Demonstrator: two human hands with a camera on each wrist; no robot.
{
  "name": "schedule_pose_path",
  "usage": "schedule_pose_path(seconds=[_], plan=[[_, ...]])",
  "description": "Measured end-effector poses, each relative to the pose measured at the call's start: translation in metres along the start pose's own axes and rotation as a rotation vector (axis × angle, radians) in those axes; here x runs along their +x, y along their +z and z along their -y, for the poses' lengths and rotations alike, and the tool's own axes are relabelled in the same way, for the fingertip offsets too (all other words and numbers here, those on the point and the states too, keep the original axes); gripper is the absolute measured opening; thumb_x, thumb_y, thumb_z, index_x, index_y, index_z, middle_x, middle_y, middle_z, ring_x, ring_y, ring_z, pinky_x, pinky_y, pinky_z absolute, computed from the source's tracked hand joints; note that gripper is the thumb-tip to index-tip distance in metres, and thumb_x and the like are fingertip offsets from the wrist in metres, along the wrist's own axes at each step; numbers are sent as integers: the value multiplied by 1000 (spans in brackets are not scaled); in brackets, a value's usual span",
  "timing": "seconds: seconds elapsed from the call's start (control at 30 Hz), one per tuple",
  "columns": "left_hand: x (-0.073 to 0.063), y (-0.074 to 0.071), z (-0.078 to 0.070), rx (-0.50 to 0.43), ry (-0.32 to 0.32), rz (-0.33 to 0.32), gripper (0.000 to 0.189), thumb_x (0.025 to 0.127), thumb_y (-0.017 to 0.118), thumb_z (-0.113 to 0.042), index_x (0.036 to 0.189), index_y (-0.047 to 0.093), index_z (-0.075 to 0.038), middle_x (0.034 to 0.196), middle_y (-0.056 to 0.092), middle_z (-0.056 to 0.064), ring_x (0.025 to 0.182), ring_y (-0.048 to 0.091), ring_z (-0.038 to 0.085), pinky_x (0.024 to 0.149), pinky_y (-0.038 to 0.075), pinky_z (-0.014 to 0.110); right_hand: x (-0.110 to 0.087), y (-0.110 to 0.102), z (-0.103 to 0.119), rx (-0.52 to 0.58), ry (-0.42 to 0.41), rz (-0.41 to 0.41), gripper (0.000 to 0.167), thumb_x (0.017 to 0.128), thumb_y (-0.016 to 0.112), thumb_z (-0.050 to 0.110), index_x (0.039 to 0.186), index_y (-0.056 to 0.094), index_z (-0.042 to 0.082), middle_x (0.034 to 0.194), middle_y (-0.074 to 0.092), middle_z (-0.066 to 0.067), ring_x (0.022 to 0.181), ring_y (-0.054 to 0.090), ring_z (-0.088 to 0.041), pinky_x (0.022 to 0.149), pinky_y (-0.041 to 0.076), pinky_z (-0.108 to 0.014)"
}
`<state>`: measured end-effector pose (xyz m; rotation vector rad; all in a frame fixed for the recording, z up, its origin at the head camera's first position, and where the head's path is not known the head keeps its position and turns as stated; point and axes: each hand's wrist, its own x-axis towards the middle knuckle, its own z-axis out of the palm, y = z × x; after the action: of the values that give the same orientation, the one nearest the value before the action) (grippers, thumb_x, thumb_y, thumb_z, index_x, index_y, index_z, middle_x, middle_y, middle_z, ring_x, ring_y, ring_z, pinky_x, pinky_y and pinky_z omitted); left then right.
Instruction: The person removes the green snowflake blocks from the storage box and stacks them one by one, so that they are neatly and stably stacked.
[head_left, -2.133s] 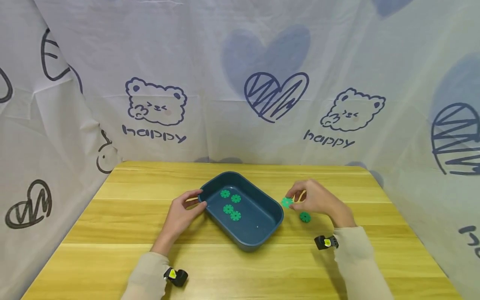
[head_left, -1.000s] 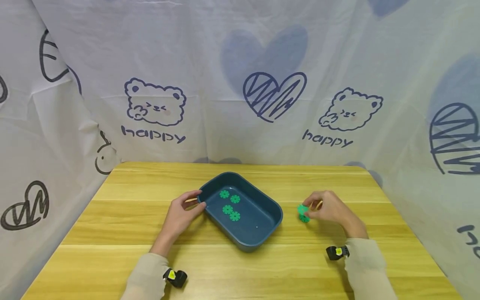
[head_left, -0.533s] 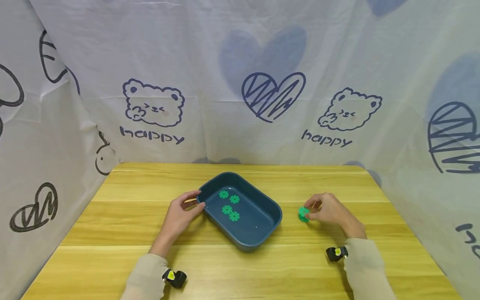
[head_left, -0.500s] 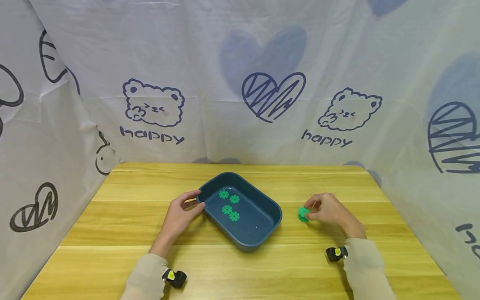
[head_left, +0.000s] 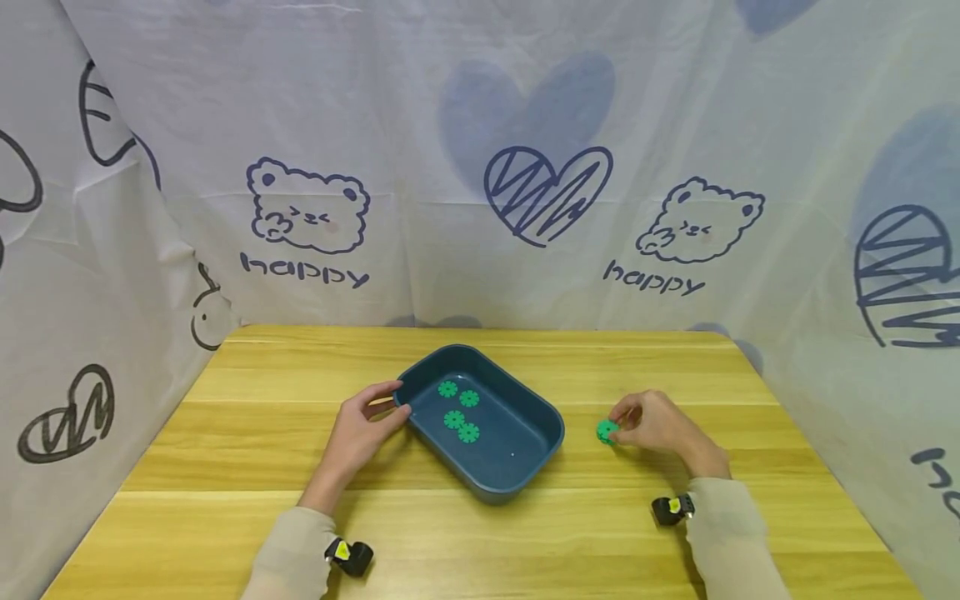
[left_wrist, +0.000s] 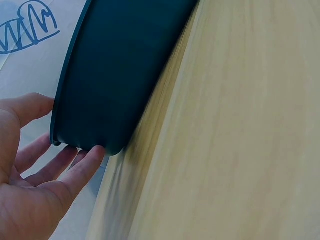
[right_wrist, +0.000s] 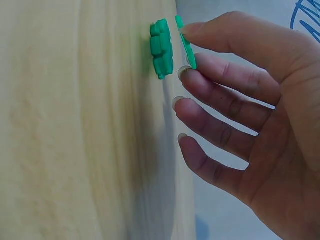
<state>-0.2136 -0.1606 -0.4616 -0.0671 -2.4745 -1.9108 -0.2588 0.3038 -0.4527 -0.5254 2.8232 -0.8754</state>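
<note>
At the dark blue bin [head_left: 510,454], my left hand [head_left: 363,433] grips the left corner. The left wrist view shows the thumb on the bin's rim and the fingers against its outer wall. My right hand [head_left: 652,425] pinches a thin green notched disc [right_wrist: 188,47] on edge between thumb and finger. Close beside that disc in the right wrist view is a small stack of green notched discs [right_wrist: 161,49] on the table. From the head view, the held disc mostly covers the stack. Several more green discs [head_left: 454,419] lie flat inside the bin, two of them overlapping.
The wooden table [head_left: 570,542] bears the bin near its middle, with the stack to the bin's right. A white printed cloth [head_left: 435,250] hangs behind the table and along both sides. Each wrist wears a small black camera [head_left: 352,557].
My right hand has carried the disc rightward from beside the bin to the stack, then lowered it slightly. My left hand and the bin have stayed in place.
</note>
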Motion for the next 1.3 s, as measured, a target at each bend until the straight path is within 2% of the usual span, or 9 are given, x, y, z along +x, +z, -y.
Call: schedule_pose_path(seconds=[1.3], plan=[[0, 0, 3, -8, 9, -2, 50, 97, 73, -20, 143, 59, -6, 148, 57, 17, 134, 60, 38, 99, 58, 24, -1, 6, -8, 11, -16, 0, 20, 83, 86, 24, 95, 78, 9, 87, 74, 0, 75, 60, -11, 66, 52, -23]])
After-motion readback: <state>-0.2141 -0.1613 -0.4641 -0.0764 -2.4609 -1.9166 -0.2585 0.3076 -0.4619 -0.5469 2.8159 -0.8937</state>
